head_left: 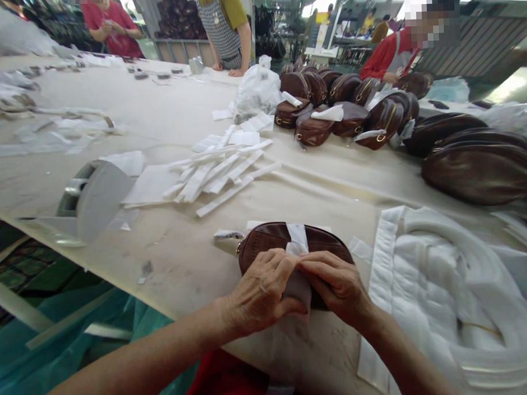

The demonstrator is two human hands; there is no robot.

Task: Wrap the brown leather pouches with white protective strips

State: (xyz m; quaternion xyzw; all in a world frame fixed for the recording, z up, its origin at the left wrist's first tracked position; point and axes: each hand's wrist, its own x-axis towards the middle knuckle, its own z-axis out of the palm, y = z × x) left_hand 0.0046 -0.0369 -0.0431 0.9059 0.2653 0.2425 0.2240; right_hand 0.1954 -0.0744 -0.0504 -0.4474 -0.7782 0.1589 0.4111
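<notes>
A dark brown oval bag lies on the pale table in front of me. A white strip runs over its middle, and thin translucent material hangs down from it towards the table's edge. My left hand is closed, pinching the strip at the bag's centre. From the right, my right hand meets it, its fingers also pressed together on the strip. The fingertips of both hands touch or nearly touch. A wrapped metal piece sticks out at the bag's left end.
Loose white strips lie beyond the bag, with a tape dispenser to the left. Rolled white padding lies at the right. Several brown bags and a plastic bag stand farther back. People work around the table.
</notes>
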